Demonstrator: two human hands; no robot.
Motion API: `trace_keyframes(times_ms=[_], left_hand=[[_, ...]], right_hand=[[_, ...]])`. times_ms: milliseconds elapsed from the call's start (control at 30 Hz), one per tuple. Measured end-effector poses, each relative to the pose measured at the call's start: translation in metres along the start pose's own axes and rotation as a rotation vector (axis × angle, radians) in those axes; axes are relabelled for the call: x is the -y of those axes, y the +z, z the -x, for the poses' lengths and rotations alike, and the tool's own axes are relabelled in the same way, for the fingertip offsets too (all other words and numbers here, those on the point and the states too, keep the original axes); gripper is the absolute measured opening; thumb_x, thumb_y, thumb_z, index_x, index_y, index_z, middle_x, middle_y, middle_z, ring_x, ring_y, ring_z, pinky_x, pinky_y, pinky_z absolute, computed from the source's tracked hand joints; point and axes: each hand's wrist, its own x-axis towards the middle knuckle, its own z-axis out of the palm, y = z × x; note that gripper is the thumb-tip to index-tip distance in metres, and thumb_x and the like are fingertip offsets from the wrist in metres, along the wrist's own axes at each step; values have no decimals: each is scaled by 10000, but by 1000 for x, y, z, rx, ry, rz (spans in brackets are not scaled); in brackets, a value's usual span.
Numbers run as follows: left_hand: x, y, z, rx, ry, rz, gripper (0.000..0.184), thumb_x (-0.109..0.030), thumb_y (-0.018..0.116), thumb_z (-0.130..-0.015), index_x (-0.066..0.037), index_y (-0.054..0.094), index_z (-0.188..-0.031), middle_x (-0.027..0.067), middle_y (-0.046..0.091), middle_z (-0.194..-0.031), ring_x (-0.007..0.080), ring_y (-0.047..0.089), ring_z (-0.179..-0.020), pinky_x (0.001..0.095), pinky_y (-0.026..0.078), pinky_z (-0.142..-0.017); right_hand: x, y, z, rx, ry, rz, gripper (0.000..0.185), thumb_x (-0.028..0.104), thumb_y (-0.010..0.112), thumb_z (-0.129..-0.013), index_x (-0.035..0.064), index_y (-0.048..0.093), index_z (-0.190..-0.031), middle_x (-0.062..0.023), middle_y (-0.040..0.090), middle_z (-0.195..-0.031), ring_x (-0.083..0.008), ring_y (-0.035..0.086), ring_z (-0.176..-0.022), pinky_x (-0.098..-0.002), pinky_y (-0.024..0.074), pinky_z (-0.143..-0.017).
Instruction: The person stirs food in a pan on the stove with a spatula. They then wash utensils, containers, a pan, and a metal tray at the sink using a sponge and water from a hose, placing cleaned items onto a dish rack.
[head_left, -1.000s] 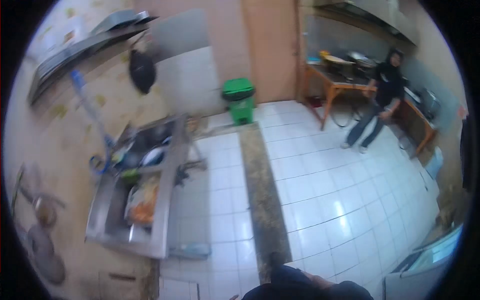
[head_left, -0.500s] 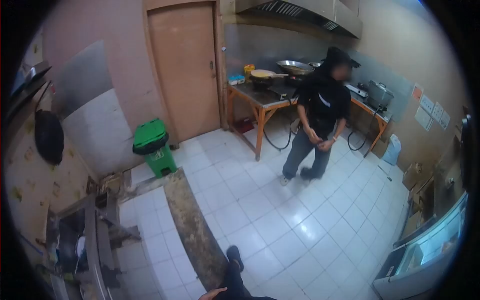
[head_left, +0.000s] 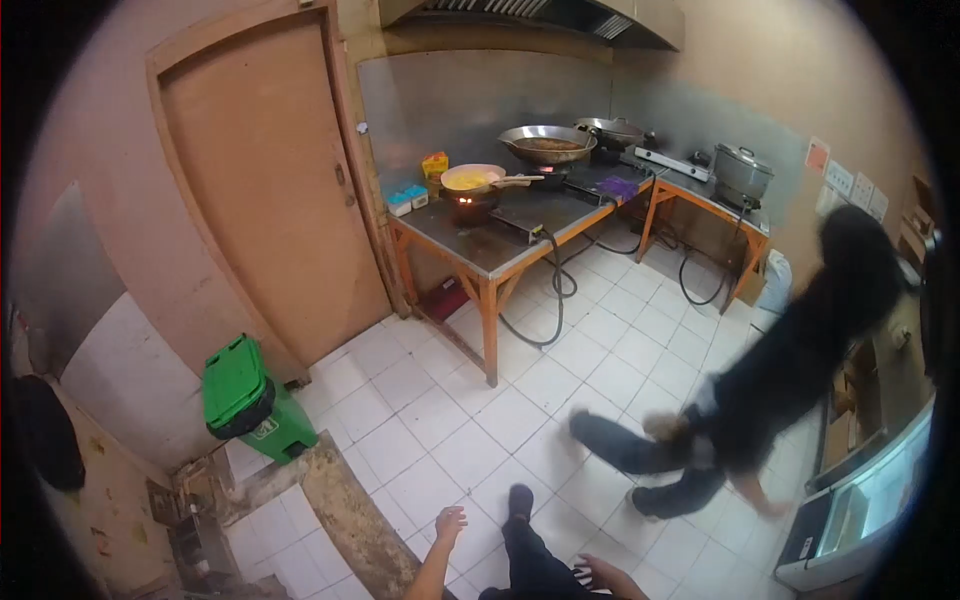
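Observation:
My left hand [head_left: 451,523] hangs in front of me above the white floor tiles, its fingers loosely apart and nothing in it. At the bottom edge, my right hand [head_left: 600,577] is beside my dark trouser leg; its fingers are blurred, and a small dark and white patch shows by them that I cannot make out. Neither hand touches the steel-topped cooking table [head_left: 440,235] ahead. On that table a frying pan [head_left: 473,180] with yellow food sits over a glowing burner. Behind it stands a wide wok [head_left: 548,146] with brown contents.
A person in black [head_left: 790,350] passes close on my right, blurred. A green bin [head_left: 258,400] stands at the left near a closed door [head_left: 270,170]. A lidded pot [head_left: 742,178] is on the far table. Black hoses [head_left: 560,300] hang below the table. A glass-fronted cabinet [head_left: 870,510] is at lower right.
My view has moved forward, nearer the cooking table. The other person has gone from beside the table to my right side. Both my hands now show.

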Motion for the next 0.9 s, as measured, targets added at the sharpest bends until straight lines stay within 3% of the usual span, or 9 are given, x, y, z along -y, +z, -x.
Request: trace_keyframes(times_ms=[100, 233, 333, 367, 400, 467, 567, 733, 900], left_hand=[[-20, 34, -51, 2, 10, 153, 195, -207, 467, -838, -92, 571, -957, 90, 595, -801, 201, 611, -669, 266, 464, -580], [-40, 64, -115, -80, -412, -15, 155, -156, 512, -799, -63, 589, -896, 65, 600, -797, 181, 596, -643, 273, 465, -576], [-73, 77, -174, 36, -240, -79, 175, -106, 512, -780, -24, 590, -913, 81, 597, -800, 192, 588, -645, 292, 479, -606], [-56, 71, -216, 81, 241, -107, 176, -79, 519, -768, -13, 585, -917, 95, 588, -782, 196, 587, -666, 300, 486, -630], [-190, 102, -205, 8, -90, 641, 153, -75, 498, -790, -18, 585, -902, 107, 580, -794, 206, 588, -690, 321, 491, -662], [-231, 116, -243, 14, 26, 274, 166, -128, 490, -815, -16, 581, -896, 117, 576, -823, 210, 593, -694, 308, 491, -673], [-194, 108, -319, 146, 261, -414, 208, -201, 485, -825, -38, 581, -911, 121, 576, -846, 197, 594, -731, 276, 488, -687], [-184, 96, -423, 231, 441, -892, 235, -264, 498, -775, -107, 613, -908, 94, 607, -869, 249, 579, -842, 361, 473, -719], [-221, 112, -511, 359, 361, -860, 270, -320, 495, -772, -137, 610, -933, 97, 606, -864, 240, 591, -808, 350, 476, -722]], right_hand=[[132, 5, -14, -36, -419, -183, 444, 387, 478, -799, 98, 450, -1135, -151, 476, -1088, -290, 536, -898, -412, 455, -696], [377, 22, 9, -157, -778, -6, 316, 217, 386, -856, 26, 504, -1078, -109, 587, -948, -210, 573, -838, -340, 462, -726], [559, 31, 28, -105, -1173, 144, 278, 209, 415, -834, 30, 539, -1007, -88, 595, -887, -189, 577, -788, -303, 476, -678], [615, 57, 67, -212, -1099, 116, 261, 222, 437, -830, 34, 564, -960, -72, 599, -848, -173, 576, -755, -268, 467, -661], [703, 84, 111, -299, -1395, 340, 274, 252, 461, -824, 23, 578, -919, -83, 601, -827, -181, 575, -731, -276, 455, -657], [795, 110, 137, -623, -1762, 614, 220, 225, 520, -785, 22, 593, -826, -109, 561, -660, -159, 538, -598, -272, 414, -554], [902, 144, 174, -1077, -2060, 885, 222, 251, 584, -720, 58, 574, -831, -112, 569, -796, -264, 509, -801, -362, 403, -688], [1045, 168, 164, -1245, -1971, 1212, 366, 346, 606, -703, 99, 536, -963, -139, 505, -1045, -301, 501, -844, -411, 394, -719], [1153, 152, 133, -931, -1182, 1670, 511, 491, 476, -777, 76, 475, -1075, -171, 572, -964, -315, 583, -789, -418, 462, -687]])
